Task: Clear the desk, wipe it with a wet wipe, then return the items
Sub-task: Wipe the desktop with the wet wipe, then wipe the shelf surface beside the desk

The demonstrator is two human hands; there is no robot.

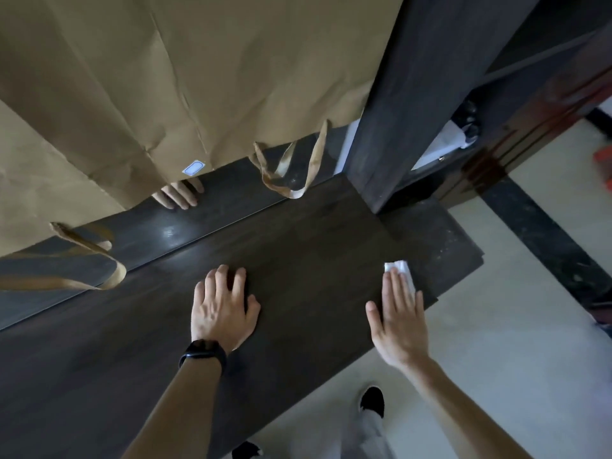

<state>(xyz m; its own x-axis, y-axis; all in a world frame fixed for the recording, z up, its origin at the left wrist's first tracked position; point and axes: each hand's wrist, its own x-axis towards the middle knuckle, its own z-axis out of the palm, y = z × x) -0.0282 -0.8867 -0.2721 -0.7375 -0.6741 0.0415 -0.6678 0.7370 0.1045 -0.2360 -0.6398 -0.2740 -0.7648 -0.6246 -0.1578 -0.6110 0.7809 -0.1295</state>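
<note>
The dark wooden desk runs from lower left to right, and its top is bare. My left hand, with a black band on the wrist, rests flat on the desk with fingers spread and holds nothing. My right hand lies flat near the desk's right front edge. It presses a folded white wet wipe onto the wood, and the wipe sticks out beyond the fingertips.
Brown paper bags hang over the glossy panel behind the desk, their handles dangling to the surface. Fingers show under the paper's edge, seemingly a reflection. A dark wooden post stands at the desk's back right. Pale floor and my shoe lie below.
</note>
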